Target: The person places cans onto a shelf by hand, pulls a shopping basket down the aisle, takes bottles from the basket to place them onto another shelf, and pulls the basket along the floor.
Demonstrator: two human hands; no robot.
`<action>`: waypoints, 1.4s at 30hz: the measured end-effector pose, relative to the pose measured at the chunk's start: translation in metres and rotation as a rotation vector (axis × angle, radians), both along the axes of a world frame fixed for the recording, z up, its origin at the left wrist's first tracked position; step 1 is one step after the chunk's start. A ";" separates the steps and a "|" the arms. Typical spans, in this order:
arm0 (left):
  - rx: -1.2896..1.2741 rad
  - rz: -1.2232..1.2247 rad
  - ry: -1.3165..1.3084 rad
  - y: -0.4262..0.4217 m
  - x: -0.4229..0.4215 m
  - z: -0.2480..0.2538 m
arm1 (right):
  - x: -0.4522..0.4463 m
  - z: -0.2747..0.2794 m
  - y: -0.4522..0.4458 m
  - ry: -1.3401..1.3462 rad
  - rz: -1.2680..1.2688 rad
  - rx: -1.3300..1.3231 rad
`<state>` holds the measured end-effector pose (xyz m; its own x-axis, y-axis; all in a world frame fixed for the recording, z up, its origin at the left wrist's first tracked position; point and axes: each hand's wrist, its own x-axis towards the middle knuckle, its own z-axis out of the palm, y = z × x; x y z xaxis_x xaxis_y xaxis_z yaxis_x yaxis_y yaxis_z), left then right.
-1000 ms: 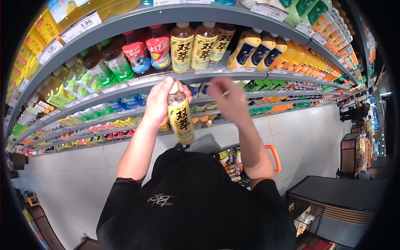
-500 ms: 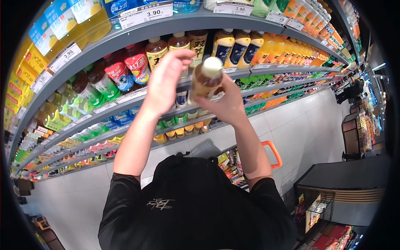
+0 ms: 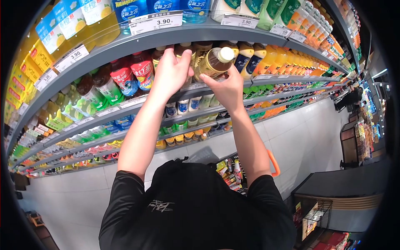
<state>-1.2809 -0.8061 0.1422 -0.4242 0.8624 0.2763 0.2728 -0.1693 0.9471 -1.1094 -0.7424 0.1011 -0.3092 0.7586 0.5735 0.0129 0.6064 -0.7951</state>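
Note:
My right hand (image 3: 226, 87) is closed round a brown drink bottle (image 3: 213, 64) with a cream cap and a gold label. The bottle tilts toward me at the front of the second shelf. My left hand (image 3: 173, 68) is raised just left of it, thumb and fingers apart, in front of the shelf's brown bottles. Whether its fingertips touch a bottle I cannot tell. Behind both hands stand similar brown bottles (image 3: 203, 49) with cream labels. Red-labelled bottles (image 3: 141, 68) stand to the left, and dark-blue-labelled bottles (image 3: 255, 58) to the right.
The upper shelf edge (image 3: 200, 34) curves above my hands and carries price tags (image 3: 156, 23). Orange drink bottles (image 3: 277, 60) line the shelf to the right. Below me, a cart or basket of packaged goods (image 3: 231, 173) has an orange handle (image 3: 273, 162). A dark counter (image 3: 337, 179) stands at the right.
My right hand has carried the bottle forward and slightly up to the shelf, tilting it. My left hand has moved slightly right and closer to the brown bottles.

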 end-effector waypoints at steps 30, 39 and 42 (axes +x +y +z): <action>-0.241 0.064 0.170 0.020 -0.002 0.013 | -0.022 -0.017 0.018 -0.173 -0.126 -0.067; -0.220 0.029 0.124 0.022 -0.004 0.011 | -0.030 -0.020 0.027 -0.423 -0.269 0.071; -0.228 0.040 0.123 0.016 0.002 0.015 | -0.031 -0.013 0.023 -0.488 -0.286 0.056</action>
